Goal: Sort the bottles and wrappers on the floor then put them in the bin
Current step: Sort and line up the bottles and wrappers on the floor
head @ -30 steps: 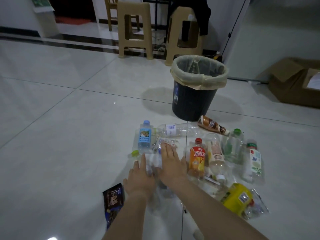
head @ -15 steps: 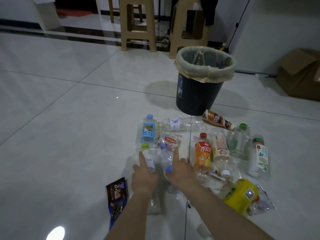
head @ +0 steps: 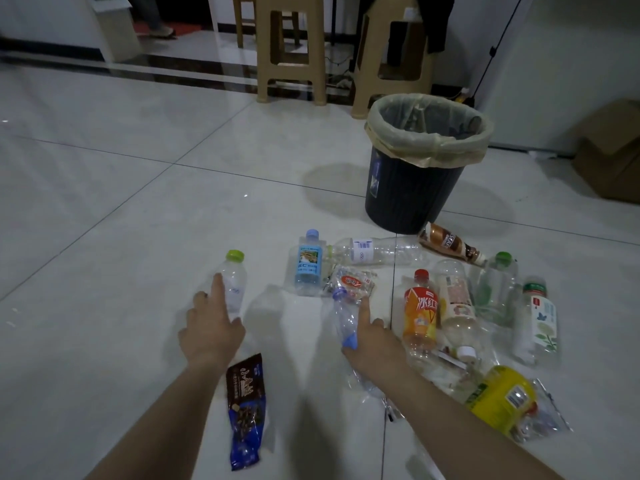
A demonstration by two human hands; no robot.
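My left hand [head: 211, 327] rests on a clear bottle with a green cap [head: 234, 282], index finger straight along its side. My right hand [head: 375, 341] lies against a crushed clear bottle with a blue cap [head: 344, 317], index finger pointing forward. Between the hands the floor is bare. A dark blue wrapper [head: 246, 410] lies by my left forearm and a red-and-white wrapper [head: 353, 282] sits just beyond the crushed bottle. Several more bottles lie to the right, among them an orange one [head: 420, 310] and a yellow one [head: 502, 400]. The black bin [head: 408, 195] with a liner stands behind.
Two beige plastic stools [head: 291, 46] [head: 394, 60] stand behind the bin, and a cardboard box [head: 613, 157] sits at the far right. A clear wrapper [head: 545, 417] lies beside the yellow bottle. Open tiled floor stretches to the left.
My hands have spread apart. The left hand slid the green-capped bottle to the left, away from the heap. The right hand stayed with the crushed blue-capped bottle.
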